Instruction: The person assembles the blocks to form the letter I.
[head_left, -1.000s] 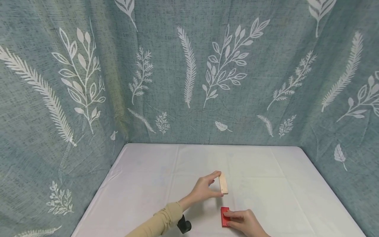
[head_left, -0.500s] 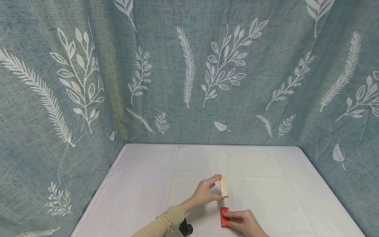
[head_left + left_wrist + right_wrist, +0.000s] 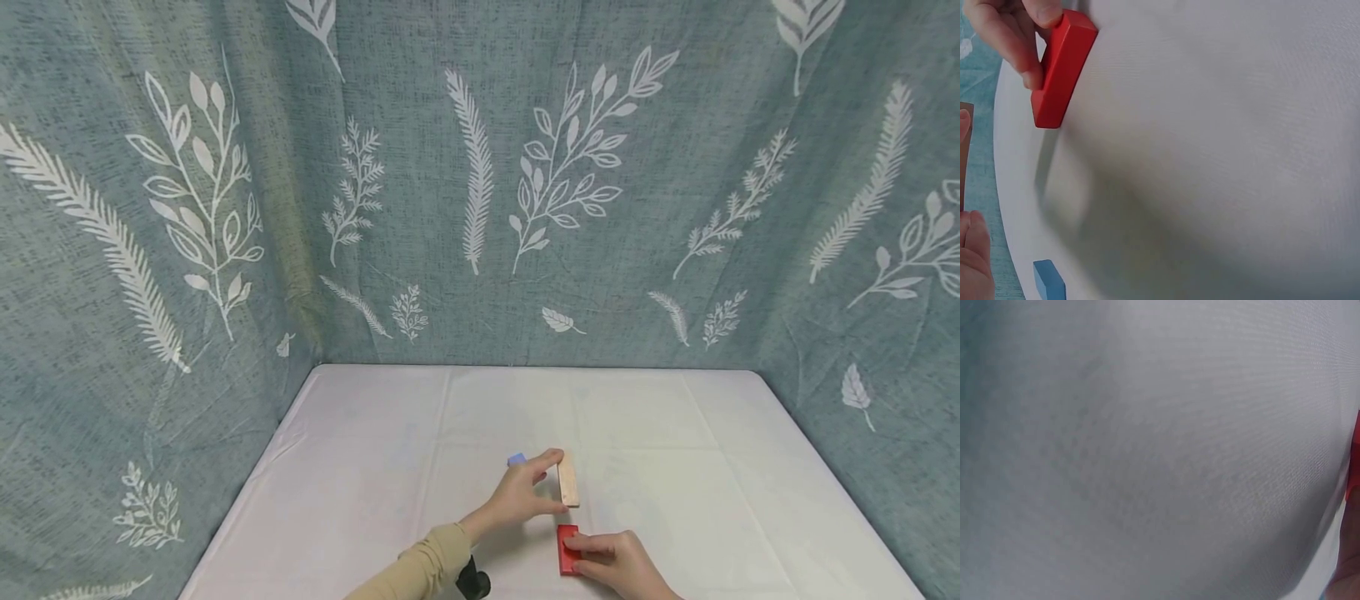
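My left hand (image 3: 517, 493) holds a long pale wooden block (image 3: 568, 479) by its two ends, thumb at the near end and fingers at the far end. In the head view it hangs just beyond a red block (image 3: 566, 550). My right hand (image 3: 618, 560) pinches that red block at its right side, down on the white cloth. From the left wrist, the red block (image 3: 1066, 69) looks long and flat-sided, with right-hand fingers on it. Only a sliver of the wooden block (image 3: 965, 156) shows there. The right wrist view catches just an edge of the red block (image 3: 1355, 456).
A small blue block (image 3: 517, 459) lies on the table behind my left hand, partly hidden by it. A black device (image 3: 473, 579) sits at the left wrist. The white-covered table (image 3: 675, 467) is enclosed by a teal leaf-patterned curtain (image 3: 450, 208).
My left hand has moved toward me with the wooden block, closer to the red one. More of the blue block now shows behind it. The right hand has stayed put.
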`<state>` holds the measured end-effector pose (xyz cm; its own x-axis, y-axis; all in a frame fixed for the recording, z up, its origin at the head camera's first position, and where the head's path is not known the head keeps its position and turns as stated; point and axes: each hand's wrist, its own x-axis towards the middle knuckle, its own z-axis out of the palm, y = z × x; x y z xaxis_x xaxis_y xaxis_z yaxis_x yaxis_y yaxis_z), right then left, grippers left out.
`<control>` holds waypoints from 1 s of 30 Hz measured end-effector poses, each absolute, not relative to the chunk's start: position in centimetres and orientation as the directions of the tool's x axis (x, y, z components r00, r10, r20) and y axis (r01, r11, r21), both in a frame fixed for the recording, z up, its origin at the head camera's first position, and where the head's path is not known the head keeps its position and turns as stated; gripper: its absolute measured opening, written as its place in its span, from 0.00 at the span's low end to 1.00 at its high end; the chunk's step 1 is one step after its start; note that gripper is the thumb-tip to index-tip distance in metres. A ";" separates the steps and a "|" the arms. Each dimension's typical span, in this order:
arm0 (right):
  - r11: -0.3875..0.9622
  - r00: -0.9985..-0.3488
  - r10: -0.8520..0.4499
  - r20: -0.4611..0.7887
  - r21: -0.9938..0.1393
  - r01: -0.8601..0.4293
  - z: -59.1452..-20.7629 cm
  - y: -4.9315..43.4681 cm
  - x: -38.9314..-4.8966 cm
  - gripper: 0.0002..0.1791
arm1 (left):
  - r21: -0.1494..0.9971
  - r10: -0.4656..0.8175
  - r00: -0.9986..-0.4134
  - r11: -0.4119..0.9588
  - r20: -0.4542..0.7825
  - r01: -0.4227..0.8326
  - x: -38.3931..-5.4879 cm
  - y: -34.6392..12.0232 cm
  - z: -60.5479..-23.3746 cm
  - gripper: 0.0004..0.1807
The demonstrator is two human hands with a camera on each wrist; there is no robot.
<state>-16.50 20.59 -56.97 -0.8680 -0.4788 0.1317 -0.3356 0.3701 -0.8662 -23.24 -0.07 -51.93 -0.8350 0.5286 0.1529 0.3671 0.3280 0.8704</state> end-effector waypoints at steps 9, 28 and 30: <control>0.353 -0.857 -0.486 0.173 -0.858 -0.373 -56.9 20.6 -16.5 0.18 | 0.853 0.530 -0.834 0.352 0.158 0.385 -23.0 0.0 -52.3 0.41; 0.374 -0.867 -0.472 0.160 -0.854 -0.362 -57.0 20.6 -16.5 0.20 | 0.810 0.522 -0.846 0.449 0.104 0.377 -23.0 0.2 -53.6 0.43; 0.375 -0.867 -0.473 0.156 -0.855 -0.358 -57.0 20.6 -16.5 0.20 | 0.805 0.523 -0.846 0.455 0.104 0.381 -23.0 0.2 -53.7 0.43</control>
<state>-16.49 20.59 -56.97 -0.8673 -0.4726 0.1563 -0.3584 0.3749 -0.8550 -23.02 0.17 -53.72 -0.8457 0.5234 0.1040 0.3808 0.4554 0.8047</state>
